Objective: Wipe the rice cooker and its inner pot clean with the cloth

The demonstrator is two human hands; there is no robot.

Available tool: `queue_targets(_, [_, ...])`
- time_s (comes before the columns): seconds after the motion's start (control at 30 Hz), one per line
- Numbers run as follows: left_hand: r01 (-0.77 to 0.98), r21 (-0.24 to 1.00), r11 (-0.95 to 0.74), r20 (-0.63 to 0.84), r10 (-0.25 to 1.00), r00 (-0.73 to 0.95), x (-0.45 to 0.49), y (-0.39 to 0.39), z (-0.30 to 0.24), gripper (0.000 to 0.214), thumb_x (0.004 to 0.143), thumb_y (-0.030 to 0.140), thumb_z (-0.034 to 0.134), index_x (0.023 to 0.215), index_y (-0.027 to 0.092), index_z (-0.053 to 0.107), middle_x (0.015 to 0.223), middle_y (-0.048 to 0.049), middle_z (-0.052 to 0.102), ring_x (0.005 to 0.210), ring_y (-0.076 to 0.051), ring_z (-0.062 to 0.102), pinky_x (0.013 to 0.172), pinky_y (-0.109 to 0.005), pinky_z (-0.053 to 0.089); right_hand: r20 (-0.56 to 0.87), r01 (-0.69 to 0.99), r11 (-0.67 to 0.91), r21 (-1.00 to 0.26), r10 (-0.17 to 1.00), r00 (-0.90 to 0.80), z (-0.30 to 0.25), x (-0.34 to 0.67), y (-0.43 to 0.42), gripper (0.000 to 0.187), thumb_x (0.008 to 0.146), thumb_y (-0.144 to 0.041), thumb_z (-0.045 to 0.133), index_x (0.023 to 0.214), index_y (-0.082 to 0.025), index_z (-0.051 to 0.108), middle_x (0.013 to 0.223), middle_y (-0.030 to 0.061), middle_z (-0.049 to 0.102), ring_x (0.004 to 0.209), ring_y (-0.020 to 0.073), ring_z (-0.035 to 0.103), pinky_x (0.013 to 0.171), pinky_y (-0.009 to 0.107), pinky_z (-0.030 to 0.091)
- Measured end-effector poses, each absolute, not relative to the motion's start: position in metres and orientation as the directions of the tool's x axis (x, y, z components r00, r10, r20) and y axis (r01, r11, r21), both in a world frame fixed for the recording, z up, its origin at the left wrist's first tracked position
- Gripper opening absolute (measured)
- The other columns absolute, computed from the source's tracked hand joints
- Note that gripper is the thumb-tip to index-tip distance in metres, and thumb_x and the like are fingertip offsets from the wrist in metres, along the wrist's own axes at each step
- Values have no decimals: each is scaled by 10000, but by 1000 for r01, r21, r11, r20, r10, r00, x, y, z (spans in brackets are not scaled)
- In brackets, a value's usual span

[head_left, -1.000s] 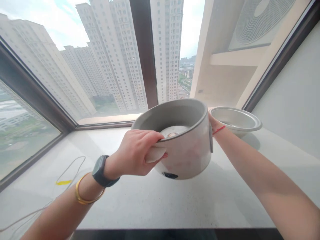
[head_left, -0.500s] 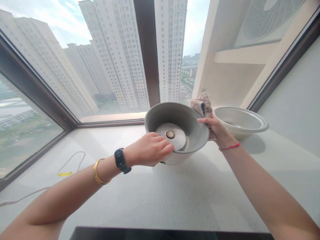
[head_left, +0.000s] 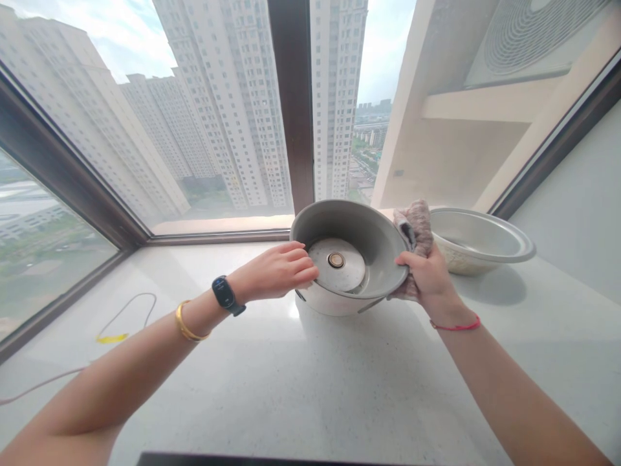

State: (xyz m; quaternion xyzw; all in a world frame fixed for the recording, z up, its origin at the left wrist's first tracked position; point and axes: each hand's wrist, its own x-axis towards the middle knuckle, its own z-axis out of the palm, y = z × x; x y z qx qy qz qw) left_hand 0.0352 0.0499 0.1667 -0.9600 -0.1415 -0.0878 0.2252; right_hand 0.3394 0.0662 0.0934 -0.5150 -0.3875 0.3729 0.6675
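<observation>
A rice cooker body (head_left: 378, 272) stands on the white sill, tipped slightly towards me. Its grey inside is bare down to the round metal heating plate (head_left: 356, 275) with a small sensor button at the centre. My left hand (head_left: 284, 268) has its fingers curled over the left front rim. At the right side, my right hand (head_left: 431, 275) grips a brownish-pink checked cloth (head_left: 420, 223), thumb at the rim, the cloth lying against the outer wall. Some of the cloth is hidden behind that hand and the rim.
A wide-rimmed silver pot (head_left: 478, 259) sits to the right, close behind my right hand. On the left lie a thin looped cord with a yellow tag (head_left: 111, 338) and a pale cable (head_left: 43, 386). Windows with dark frames (head_left: 294, 110) rise behind the sill (head_left: 339, 388).
My left hand has shifted left along the rim. My right hand and the cloth have slid slightly down the cooker's right side. The whole view has moved a little.
</observation>
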Motion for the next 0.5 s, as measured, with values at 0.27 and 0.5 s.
queue_targets(0.27, [377, -121, -919, 319, 323, 891, 0, 94, 151, 46, 943, 251, 614, 961, 218, 641, 1061, -86, 721, 1141, -231, 651, 1179, -511, 334, 230, 127, 193, -973, 861, 453, 97, 317, 60, 425, 590, -153, 650, 1010, -218, 655, 794, -25, 599, 692, 142, 539, 574, 246, 452])
queue_targets(0.5, [489, 2, -872, 370, 455, 810, -10, 123, 145, 75, 913, 202, 642, 988, 206, 650, 1374, -155, 617, 1421, -305, 434, 1096, -516, 463, 370, 266, 276, -923, 828, 423, 85, 303, 65, 540, 762, -234, 593, 1302, -221, 578, 1060, 68, 645, 853, 219, 608, 718, 360, 526])
